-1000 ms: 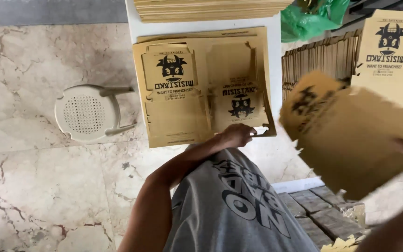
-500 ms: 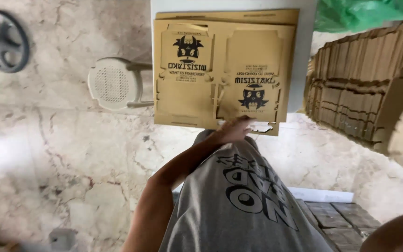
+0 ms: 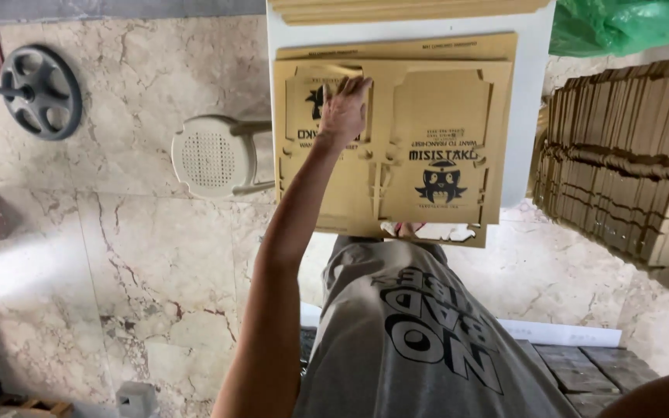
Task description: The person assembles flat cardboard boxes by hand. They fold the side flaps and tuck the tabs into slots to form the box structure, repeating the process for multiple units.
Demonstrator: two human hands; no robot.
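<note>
While the person's left arm is stretching forward, the left hand (image 3: 344,108) is lying flat on the top die-cut cardboard sheet (image 3: 435,139), fingers together and pointing toward the far edge of the white table (image 3: 532,93), palm pressing on the sheet's left panel over a dark printed emblem. Nothing is being pinched; the hand is simply resting on the surface. That brown sheet is heading a small stack of flat carton blanks (image 3: 396,48), which is sitting on the near half of the table and hanging past the table's near edge toward the person's grey printed T-shirt (image 3: 427,333). A second pile of the same brown sheets (image 3: 412,9) is lying along the table's far edge, partly cut off by the top of the view. The right hand is not showing; only a bit of the right forearm (image 3: 663,399) is poking in at the lower right corner, so I cannot tell how that hand is held. Off the table's right edge, rows of folded brown cartons (image 3: 621,155) are standing packed on edge, with a green plastic bag (image 3: 621,23) beyond them. Off the left edge, a white plastic stool (image 3: 212,155) is standing on the marble floor (image 3: 118,255), and farther left a dark metal wheel (image 3: 40,91) is lying on that floor.
</note>
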